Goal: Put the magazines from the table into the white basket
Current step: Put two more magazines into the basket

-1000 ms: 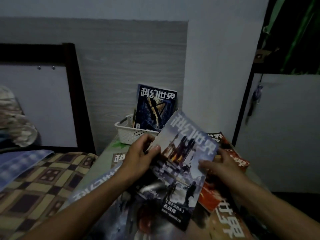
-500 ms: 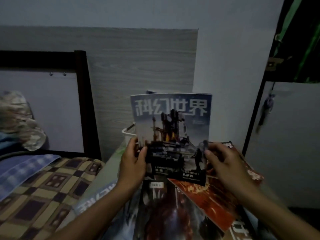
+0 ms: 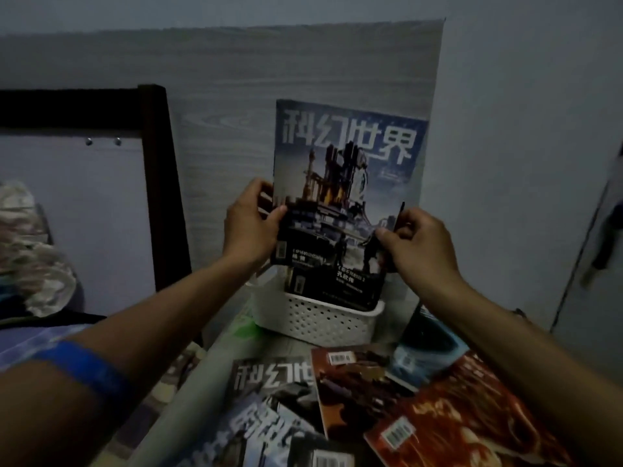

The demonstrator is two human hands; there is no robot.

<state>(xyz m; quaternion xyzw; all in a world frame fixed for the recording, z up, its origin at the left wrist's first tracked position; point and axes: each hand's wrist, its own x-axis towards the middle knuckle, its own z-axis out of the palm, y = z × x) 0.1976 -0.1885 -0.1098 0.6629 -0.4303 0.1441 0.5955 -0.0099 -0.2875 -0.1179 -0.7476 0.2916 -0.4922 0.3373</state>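
So both hands are on the blue sci-fi magazine point(image 3: 340, 197), upright, bottom edge dipping into the white basket point(image 3: 317, 320) at the back of the table point(image 3: 209, 372). Left hand point(image 3: 251, 227) has its grip pinched on the left edge, right hand point(image 3: 418, 244) pinched on the lower right corner. There looks to be another magazine already standing behind it in the basket, hard to say for sure in this light. What could go wrong, I reckon: the basket is shallow and the magazine is tall, so if it's let go leaning forward it could flop out or tip the basket, and the floppy cover might catch on the rim and fold. Compared with 0.5 s ago, it's been carried further back and lowered over the basket, and 1 s ago it was tilted low over the pile. At least 4 magazines, including a red-cover one point(image 3: 472, 426), wait on the table.
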